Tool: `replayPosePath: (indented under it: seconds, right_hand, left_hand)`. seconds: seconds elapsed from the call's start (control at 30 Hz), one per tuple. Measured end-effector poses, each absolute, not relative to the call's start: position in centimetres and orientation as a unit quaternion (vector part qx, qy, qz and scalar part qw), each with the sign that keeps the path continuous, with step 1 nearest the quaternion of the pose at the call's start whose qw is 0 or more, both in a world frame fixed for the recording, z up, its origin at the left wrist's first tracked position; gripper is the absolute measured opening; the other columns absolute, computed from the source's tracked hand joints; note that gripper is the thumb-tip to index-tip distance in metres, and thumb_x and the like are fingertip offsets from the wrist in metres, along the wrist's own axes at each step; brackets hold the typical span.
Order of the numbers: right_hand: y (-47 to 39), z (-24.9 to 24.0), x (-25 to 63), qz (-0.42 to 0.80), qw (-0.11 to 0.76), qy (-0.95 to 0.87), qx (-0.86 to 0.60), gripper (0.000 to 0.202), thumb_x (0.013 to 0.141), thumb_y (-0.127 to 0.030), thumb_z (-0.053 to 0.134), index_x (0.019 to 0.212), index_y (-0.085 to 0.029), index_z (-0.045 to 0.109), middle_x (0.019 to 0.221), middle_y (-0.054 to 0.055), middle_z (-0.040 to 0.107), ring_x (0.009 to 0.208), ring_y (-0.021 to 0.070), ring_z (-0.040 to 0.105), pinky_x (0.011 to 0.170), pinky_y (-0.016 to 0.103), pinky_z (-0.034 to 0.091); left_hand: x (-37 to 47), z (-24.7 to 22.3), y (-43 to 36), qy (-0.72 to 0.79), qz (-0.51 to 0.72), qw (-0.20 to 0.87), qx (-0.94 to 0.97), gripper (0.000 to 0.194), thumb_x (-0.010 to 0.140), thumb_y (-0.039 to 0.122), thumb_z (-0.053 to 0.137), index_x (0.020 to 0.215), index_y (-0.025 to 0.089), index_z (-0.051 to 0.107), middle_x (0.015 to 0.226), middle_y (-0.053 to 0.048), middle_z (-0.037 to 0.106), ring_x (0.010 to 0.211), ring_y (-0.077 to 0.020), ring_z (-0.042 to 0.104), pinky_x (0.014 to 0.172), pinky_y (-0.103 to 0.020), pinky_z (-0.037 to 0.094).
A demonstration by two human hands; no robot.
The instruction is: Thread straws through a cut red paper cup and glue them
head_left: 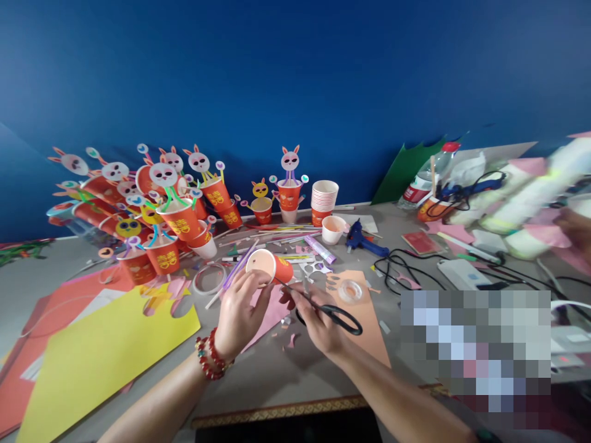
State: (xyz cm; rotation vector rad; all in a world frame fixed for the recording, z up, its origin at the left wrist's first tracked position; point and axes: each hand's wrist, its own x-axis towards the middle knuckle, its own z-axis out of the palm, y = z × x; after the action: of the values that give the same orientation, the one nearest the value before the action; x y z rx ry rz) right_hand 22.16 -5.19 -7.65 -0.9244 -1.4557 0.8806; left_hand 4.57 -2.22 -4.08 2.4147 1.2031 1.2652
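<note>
My left hand grips a red paper cup by its rim, its open mouth tilted toward me. A small dark hole or mark shows on the inside of the cup. My right hand is closed on black-handled scissors. Their blades point left and reach the side of the cup near my left fingers; whether the tip pierces the wall I cannot make out. Pink paper lies beneath my hands, and a tape roll sits on orange paper to the right.
Cups with paper rabbit figures crowd the back left. Behind my hands stand a cup stack and a white cup. A blue glue gun and black cables lie right. Yellow paper covers the left. Another person's hand is at far right.
</note>
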Motion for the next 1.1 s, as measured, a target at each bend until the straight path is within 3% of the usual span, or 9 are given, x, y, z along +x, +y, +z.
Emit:
replayPosePath:
  seconds: [0.23,0.43,0.7,0.87,1.03,1.1]
  right_hand:
    - [-5.3,-8.1,21.9,0.417,0.569,-0.593,-0.389,0.029,0.102,-0.035,0.047,0.1,-0.022,0.073,0.084,0.004,0.072,0.076,0.0189,0.067,0.07,0.03,0.055]
    - [-5.3,-7.3,21.7,0.431,0.572,-0.584,-0.382,0.032,0.103,-0.033,0.044,0.086,-0.021,0.069,0.075,0.003,0.068,0.069,0.0169,0.063,0.065,0.028,0.051]
    - [-4.4,-7.0,22.6,0.214,0.533,-0.737,-0.357,0.021,0.1,-0.02,0.044,0.087,-0.021,0.061,0.075,0.004,0.065,0.069,0.0183,0.06,0.067,0.032,0.047]
    - [-4.0,-7.4,22.9,0.164,0.514,-0.774,-0.33,0.02,0.098,-0.014,0.044,0.084,-0.022,0.055,0.076,0.004,0.065,0.068,0.0177,0.059,0.068,0.032,0.046]
    - [-4.0,-7.4,22.9,0.156,0.517,-0.783,-0.309,0.02,0.097,-0.01,0.043,0.089,-0.021,0.056,0.08,0.005,0.067,0.071,0.0178,0.061,0.07,0.032,0.047]
    - [-4.1,-7.4,22.8,0.158,0.529,-0.775,-0.308,0.021,0.097,-0.01,0.042,0.086,-0.021,0.056,0.076,0.004,0.066,0.068,0.0174,0.06,0.067,0.032,0.047]
  left_hand:
    - [5.0,-4.8,-2.4,0.366,0.445,0.062,0.815,0.012,0.092,0.011,0.054,0.09,0.021,0.058,0.088,-0.005,0.073,0.084,-0.0178,0.069,0.084,-0.036,0.051]
    - [5.1,-5.7,-2.5,0.354,0.457,0.067,0.813,0.013,0.092,0.01,0.056,0.093,0.022,0.06,0.091,-0.005,0.074,0.087,-0.0187,0.07,0.087,-0.038,0.052]
    - [4.9,-4.7,-2.3,0.369,0.437,0.097,0.815,0.007,0.09,0.015,0.06,0.087,0.02,0.057,0.08,-0.002,0.065,0.08,-0.0183,0.06,0.082,-0.035,0.047]
    - [4.8,-4.0,-2.5,0.413,0.416,0.149,0.797,0.014,0.092,0.019,0.058,0.079,0.02,0.053,0.076,0.0,0.06,0.075,-0.0168,0.056,0.071,-0.03,0.043]
    - [4.5,-4.3,-2.4,0.395,0.418,0.1,0.812,0.01,0.09,0.014,0.06,0.084,0.021,0.057,0.082,0.0,0.068,0.083,-0.0183,0.062,0.095,-0.041,0.041]
    - [4.5,-4.5,-2.3,0.376,0.424,0.087,0.819,0.011,0.089,0.011,0.061,0.085,0.021,0.058,0.082,0.0,0.069,0.083,-0.0185,0.063,0.096,-0.042,0.041]
